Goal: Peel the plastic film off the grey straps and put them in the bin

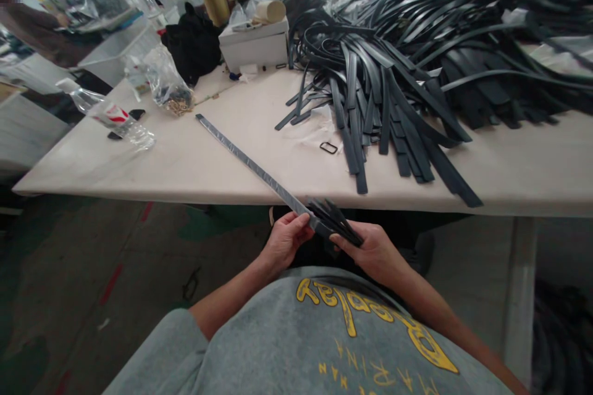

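My left hand [287,237] pinches a long dark strap [259,171] with a greyish face, close to its near end. The strap reaches away to the left, its far end over the table. In my right hand [373,247] is a bunch of short black strips [340,221], gripped between thumb and fingers. The near end of the long strap meets this bunch, and I cannot tell how they are joined. Both hands are in front of my body, just off the table's front edge. A black rectangular buckle [328,147] lies on the table beyond them.
A large heap of black straps [384,92] covers the table's [231,142] right side. To the left lie a plastic bottle [113,114] and a clear bag of small brass-coloured parts [171,89]. Behind are a white box [254,46] and a black bag [192,43]. Another person sits far left.
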Demonstrator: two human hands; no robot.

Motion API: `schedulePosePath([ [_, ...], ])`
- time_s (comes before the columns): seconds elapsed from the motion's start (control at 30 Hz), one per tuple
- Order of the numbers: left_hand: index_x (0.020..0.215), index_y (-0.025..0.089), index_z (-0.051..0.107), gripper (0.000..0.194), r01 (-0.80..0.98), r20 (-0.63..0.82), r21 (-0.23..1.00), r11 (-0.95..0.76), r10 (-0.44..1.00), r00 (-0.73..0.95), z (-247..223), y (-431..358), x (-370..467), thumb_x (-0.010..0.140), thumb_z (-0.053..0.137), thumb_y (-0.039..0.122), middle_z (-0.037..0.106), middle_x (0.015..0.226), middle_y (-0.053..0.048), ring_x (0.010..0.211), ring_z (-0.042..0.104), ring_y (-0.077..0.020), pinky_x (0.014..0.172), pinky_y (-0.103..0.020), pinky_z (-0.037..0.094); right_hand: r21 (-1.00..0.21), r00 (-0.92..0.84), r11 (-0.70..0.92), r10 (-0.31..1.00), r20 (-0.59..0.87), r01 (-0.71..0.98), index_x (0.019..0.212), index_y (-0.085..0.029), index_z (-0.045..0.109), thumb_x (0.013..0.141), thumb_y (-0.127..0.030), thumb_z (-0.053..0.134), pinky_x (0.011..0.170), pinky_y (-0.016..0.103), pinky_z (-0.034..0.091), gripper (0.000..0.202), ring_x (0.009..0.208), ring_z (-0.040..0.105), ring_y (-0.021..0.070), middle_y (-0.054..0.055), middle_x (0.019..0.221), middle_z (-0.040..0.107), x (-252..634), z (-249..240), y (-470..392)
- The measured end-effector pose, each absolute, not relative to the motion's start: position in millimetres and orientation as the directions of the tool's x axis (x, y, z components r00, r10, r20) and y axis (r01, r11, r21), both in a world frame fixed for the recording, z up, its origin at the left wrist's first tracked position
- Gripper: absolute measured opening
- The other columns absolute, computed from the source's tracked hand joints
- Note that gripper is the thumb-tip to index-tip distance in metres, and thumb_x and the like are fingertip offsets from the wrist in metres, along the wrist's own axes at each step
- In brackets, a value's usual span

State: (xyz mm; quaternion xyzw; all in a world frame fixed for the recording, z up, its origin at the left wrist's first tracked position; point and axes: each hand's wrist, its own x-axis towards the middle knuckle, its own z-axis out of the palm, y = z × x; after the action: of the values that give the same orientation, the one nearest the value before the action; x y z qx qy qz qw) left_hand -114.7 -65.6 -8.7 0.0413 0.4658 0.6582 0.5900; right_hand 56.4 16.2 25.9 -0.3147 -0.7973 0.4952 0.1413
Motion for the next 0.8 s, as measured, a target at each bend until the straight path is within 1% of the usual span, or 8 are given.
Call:
schedulePosePath([
  [0.13,0.080,0.011,0.070,0.033,-0.743,-0.493,0.651,0.155,0.830,-0.259,-1,-70,-115,0.063,0.087,0.033,0.067,0.070,-0.001,0.055,0.057,-0.0063,0.055,-0.018,0.047,-0.946,-0.686,0.137,0.719,-0.110,0.295,0.094,-0.018,0.073,0.089,-0.043,0.058,0.042,0.024,0.044,0.030,0.047,0.056,0.0134,0.004,0.075,0.074,53,16,25],
  [0.2,0.083,0.011,0.070,0.035,-0.764,-0.505,0.626,0.157,0.828,-0.244,2,-73,-117,0.063,0.087,0.035,0.066,0.070,-0.001,0.053,0.055,-0.0059,0.053,-0.019,0.045,-0.965,-0.632,0.108,0.771,-0.070,0.238,0.104,-0.020,0.073,0.089,-0.042,0.058,0.037,0.023,0.044,0.031,0.042,0.054,0.0113,0.007,0.089,0.077,56,14,30],
  [0.3,0.082,0.010,0.071,0.037,-0.787,-0.505,0.592,0.172,0.840,-0.196,4,-74,-118,0.063,0.086,0.037,0.065,0.068,-0.002,0.052,0.054,-0.0066,0.053,-0.020,0.044,-0.943,-0.710,0.323,0.683,0.172,0.083,0.112,-0.027,0.073,0.087,-0.030,0.061,0.065,0.027,0.060,0.028,0.079,0.073,0.0202,0.008,0.123,0.070,56,14,33],
  [0.4,0.079,0.009,0.071,0.036,-0.793,-0.494,0.582,0.178,0.852,-0.172,5,-73,-118,0.061,0.087,0.035,0.066,0.067,-0.003,0.055,0.058,-0.0091,0.057,-0.022,0.044,-0.823,-0.808,0.559,0.438,0.394,-0.098,0.120,-0.032,0.070,0.084,-0.017,0.061,0.091,0.028,0.056,0.041,0.112,0.067,0.0240,0.006,0.138,0.060,46,12,33],
  [0.5,0.082,0.009,0.073,0.036,-0.795,-0.471,0.577,0.187,0.872,-0.137,4,-74,-117,0.058,0.087,0.031,0.068,0.070,-0.004,0.061,0.061,-0.0113,0.063,-0.022,0.044,-0.732,-0.803,0.658,0.335,0.493,-0.175,0.117,-0.031,0.071,0.079,-0.008,0.058,0.085,0.022,0.057,0.046,0.105,0.070,0.0207,0.006,0.130,0.066,31,11,30],
  [0.6,0.088,0.008,0.074,0.031,-0.805,-0.433,0.570,0.166,0.893,-0.122,2,-78,-116,0.061,0.083,0.022,0.072,0.076,-0.007,0.066,0.064,-0.0136,0.067,-0.023,0.046,-0.747,-0.793,0.633,0.342,0.505,-0.202,0.106,-0.029,0.074,0.079,-0.009,0.058,0.077,0.019,0.058,0.037,0.093,0.074,0.0193,0.005,0.112,0.074,26,17,29],
  [0.7,0.103,0.010,0.071,0.032,-0.862,-0.458,0.502,0.070,0.867,-0.197,5,-74,-129,0.073,0.072,0.021,0.075,0.087,-0.010,0.075,0.070,-0.0181,0.072,-0.027,0.051,-0.849,-0.832,0.513,0.413,0.370,-0.123,0.096,-0.028,0.074,0.083,-0.017,0.063,0.073,0.021,0.059,0.021,0.083,0.074,0.0200,0.004,0.096,0.076,39,22,29],
  [0.8,0.104,0.011,0.067,0.022,-0.859,-0.497,0.488,-0.153,0.760,-0.418,20,-61,-172,0.089,0.056,0.024,0.076,0.093,-0.011,0.082,0.072,-0.0190,0.073,-0.029,0.055,-0.919,-0.813,0.392,0.544,0.210,0.024,0.080,-0.026,0.075,0.085,-0.033,0.064,0.068,0.026,0.060,0.014,0.074,0.072,0.0223,0.005,0.082,0.074,63,12,28],
])
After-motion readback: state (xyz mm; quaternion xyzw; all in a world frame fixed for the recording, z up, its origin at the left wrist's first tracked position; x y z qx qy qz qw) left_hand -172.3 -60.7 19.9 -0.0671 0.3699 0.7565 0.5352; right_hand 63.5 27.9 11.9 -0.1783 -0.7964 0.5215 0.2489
